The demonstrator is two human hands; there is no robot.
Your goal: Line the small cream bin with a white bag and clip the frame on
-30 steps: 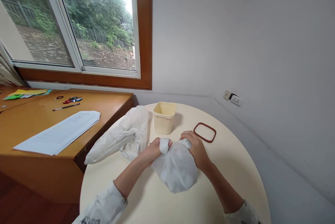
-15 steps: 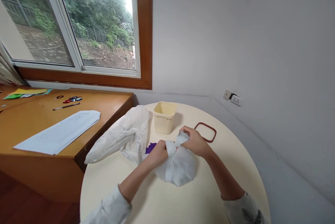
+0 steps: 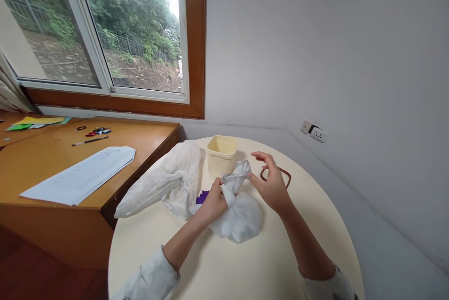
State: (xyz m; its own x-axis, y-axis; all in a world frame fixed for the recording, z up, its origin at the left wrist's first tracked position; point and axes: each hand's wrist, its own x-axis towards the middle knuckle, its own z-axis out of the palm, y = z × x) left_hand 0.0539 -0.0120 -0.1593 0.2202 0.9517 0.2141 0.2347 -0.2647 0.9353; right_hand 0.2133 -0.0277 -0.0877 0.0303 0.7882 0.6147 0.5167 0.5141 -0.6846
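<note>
A filled white plastic bag rests on the round cream table, its top twisted and gathered upward. My left hand is closed around the bag's gathered neck. My right hand is at the right of the bag's top end, thumb and fingers spread apart. Its thumb is at or near the tip of the plastic; whether it touches I cannot tell. What is inside the bag cannot be made out. A purple piece shows partly behind my left hand.
Behind the bag stands a cream plastic bin. A brown rounded frame lies partly behind my right hand. Another crumpled white plastic bag spreads at left. On the wooden desk are papers, a pen and scissors.
My right hand has let go its grip on the bag's top, opened and shifted right. The twisted plastic end now stands up longer beside my left hand, which still grips the neck.
</note>
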